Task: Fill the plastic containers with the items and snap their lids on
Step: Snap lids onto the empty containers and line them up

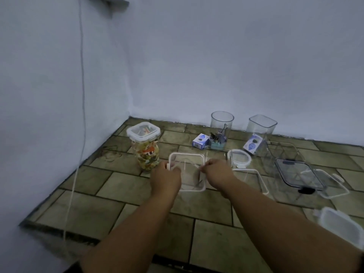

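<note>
Risk, lid skew: You hold the square lid (186,171) at its two sides over a clear box that is hard to make out beneath it. If you press one side first, the rim may seat crooked and the clips will not snap.
Risk, empty seal: I cannot tell whether anything is in that box. Check before you snap it, or you close an unfilled container.
Risk, knock-over: The tall jar (146,148) stands just beside your left hand (166,179). A wide elbow move could tip it.
Large tub (283,152): clear, far right on the tiled surface (98,209); contents not discernible.
Square canister (261,133): open, a small blue-white carton leaning at its base; inside or in front, I cannot tell.
Round canister (221,131): open, holds clips or similar small metal items.
Tall jar: full of coloured pieces, lid snapped on.
Dark lid (299,174): loose, near the tub.
Round lid (239,158): loose, right of your right hand (216,175).
Corner lid (340,225): loose, near right edge.
Small box (201,141): blue-white, beside the round canister.
Fingers: left curled over the lid's left edge; right pinching its right edge.
</note>
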